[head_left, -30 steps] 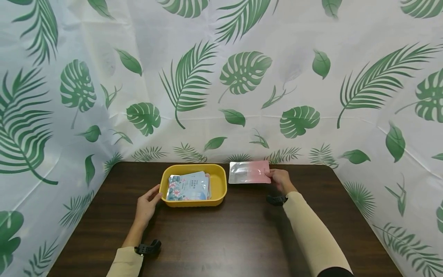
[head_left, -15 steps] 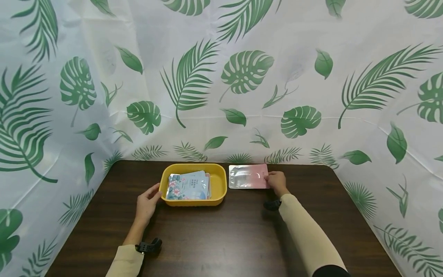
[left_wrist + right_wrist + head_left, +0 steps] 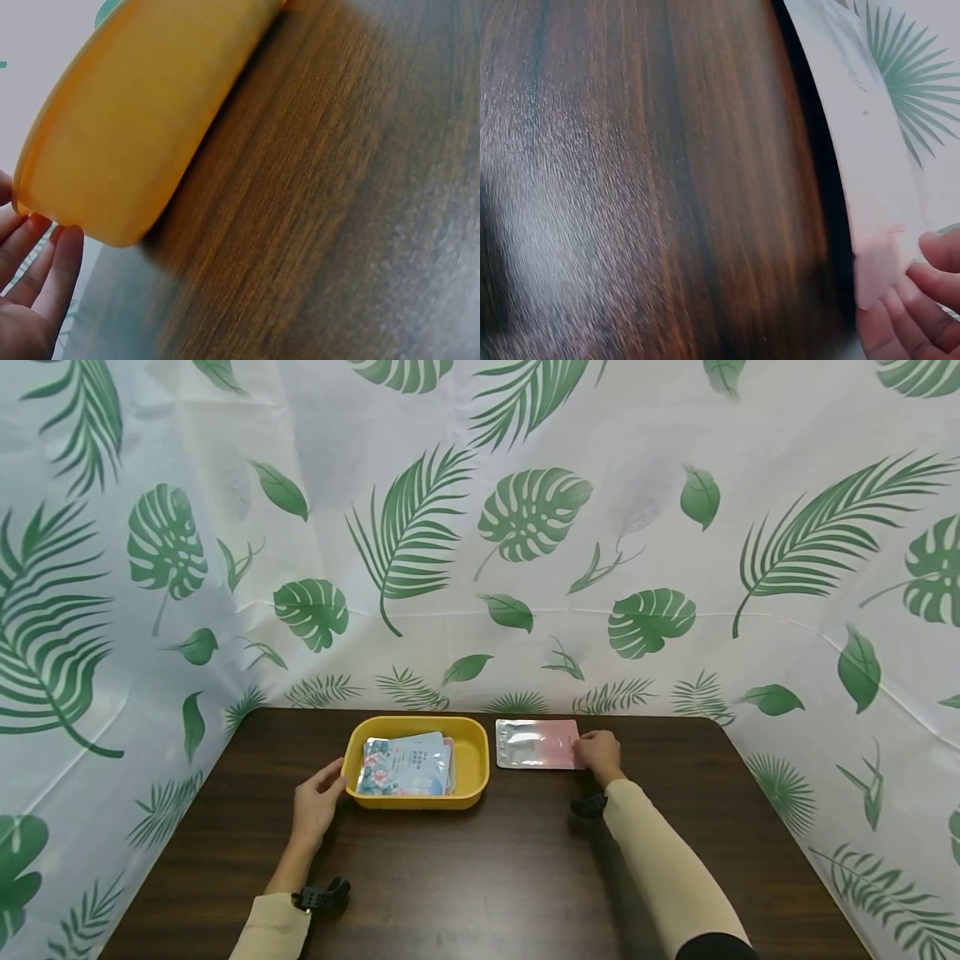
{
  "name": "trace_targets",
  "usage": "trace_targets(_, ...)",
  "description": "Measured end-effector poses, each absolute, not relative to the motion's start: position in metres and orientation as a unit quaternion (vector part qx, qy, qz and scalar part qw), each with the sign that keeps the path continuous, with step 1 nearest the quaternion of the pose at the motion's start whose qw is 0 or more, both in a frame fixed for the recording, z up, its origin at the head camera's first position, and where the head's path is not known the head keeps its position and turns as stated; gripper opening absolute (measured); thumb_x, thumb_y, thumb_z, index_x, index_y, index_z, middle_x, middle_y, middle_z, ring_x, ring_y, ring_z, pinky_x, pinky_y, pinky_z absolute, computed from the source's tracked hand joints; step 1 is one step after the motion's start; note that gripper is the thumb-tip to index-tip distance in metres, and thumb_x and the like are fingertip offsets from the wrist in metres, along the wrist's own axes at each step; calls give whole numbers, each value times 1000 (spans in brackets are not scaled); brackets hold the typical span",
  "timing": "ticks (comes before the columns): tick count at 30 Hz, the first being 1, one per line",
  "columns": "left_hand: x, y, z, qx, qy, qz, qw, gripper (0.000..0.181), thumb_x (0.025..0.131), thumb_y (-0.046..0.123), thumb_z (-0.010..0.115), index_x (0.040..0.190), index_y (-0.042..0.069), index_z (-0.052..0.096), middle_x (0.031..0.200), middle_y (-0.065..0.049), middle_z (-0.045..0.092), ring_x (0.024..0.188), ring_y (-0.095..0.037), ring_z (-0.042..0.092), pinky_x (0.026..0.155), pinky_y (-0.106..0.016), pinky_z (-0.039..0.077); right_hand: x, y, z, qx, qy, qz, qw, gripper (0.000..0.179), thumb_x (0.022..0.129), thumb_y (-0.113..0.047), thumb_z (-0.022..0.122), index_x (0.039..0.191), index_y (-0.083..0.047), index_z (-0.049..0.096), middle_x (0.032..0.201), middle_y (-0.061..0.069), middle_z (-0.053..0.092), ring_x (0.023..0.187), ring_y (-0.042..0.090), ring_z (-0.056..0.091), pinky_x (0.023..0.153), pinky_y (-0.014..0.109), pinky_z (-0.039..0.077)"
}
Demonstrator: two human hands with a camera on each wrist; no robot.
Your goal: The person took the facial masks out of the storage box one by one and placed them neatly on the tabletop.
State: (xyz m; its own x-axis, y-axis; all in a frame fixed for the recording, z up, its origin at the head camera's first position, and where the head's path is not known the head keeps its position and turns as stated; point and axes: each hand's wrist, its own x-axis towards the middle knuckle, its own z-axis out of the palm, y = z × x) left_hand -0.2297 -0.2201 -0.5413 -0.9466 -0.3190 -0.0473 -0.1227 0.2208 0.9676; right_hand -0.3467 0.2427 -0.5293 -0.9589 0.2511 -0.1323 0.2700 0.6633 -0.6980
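Just right of the yellow tray (image 3: 420,802): pink-and-silver packet (image 3: 536,744), a slim gap off the rim, silver end facing the tray. Near the table's back edge, long side roughly along it. Can't tell if it's fully flat on the wood or a bit raised.
Right hand (image 3: 600,755): thumb and fingers pinching the packet's pink end, nothing else in its grasp.
Left hand (image 3: 317,802): parked at the tray's left end, fingers fairly straight and touching it. Looks more like steadying than gripping, imo.
Inside the tray: blue floral packets (image 3: 405,768) lying overlapped toward the left, with a pinkish edge peeking out on their right. Exact count, no idea.
Packet step: my read is it's mid-handling, either being set down or picked up; one moment doesn't settle which.
Next move: probably needs care either way. Setting down means a gentle release so the foil doesn't slide; lifting means keeping that pinch and clearing the rim.
Around it all: dark wood table (image 3: 480,877), leaf-print cloth (image 3: 555,435) behind.
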Motion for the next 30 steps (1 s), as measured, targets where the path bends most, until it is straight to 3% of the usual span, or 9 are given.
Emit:
trace_targets(9, -228, -219, -543, 144, -779, -605, 74, 41, 99, 15, 55, 139, 4, 53, 141, -19, 54, 104, -8, 56, 84, -18, 54, -346, 248, -519, 128, 920, -369, 14, 27, 92, -16, 60, 101, 7, 72, 90, 19, 72, 76, 24, 61, 60, 28, 48)
trace_targets(12, -227, -220, -543, 143, -778, -608, 71, 42, 100, 16, 55, 140, 5, 52, 142, -17, 53, 105, -5, 56, 85, -18, 54, -344, 248, -513, 117, 913, -389, 27, 29, 94, -17, 59, 106, 8, 70, 95, 21, 72, 77, 23, 63, 61, 28, 51)
trace_targets(18, -225, -220, -545, 125, -767, -625, 76, 41, 100, 13, 55, 140, 3, 52, 142, -18, 53, 95, 10, 56, 81, -14, 53, -339, 238, -497, 119, 863, -487, 57, 33, 98, -13, 54, 116, 14, 63, 111, 30, 67, 89, 32, 69, 80, 39, 59)
trace_targets(24, -222, -220, -543, 120, -762, -632, 76, 41, 100, 13, 55, 140, 3, 52, 143, -18, 52, 105, -2, 59, 80, -11, 51, -337, 226, -482, 117, 824, -546, 93, 37, 100, -15, 52, 122, 14, 59, 118, 30, 64, 101, 37, 67, 94, 46, 53)
trace_targets(30, -222, -219, -542, 115, -761, -634, 74, 42, 100, 14, 54, 140, 3, 51, 144, -18, 51, 99, 6, 58, 79, -11, 51, -336, 215, -470, 98, 798, -582, 124, 43, 101, -17, 52, 130, 14, 52, 129, 32, 58, 119, 43, 58, 102, 50, 47)
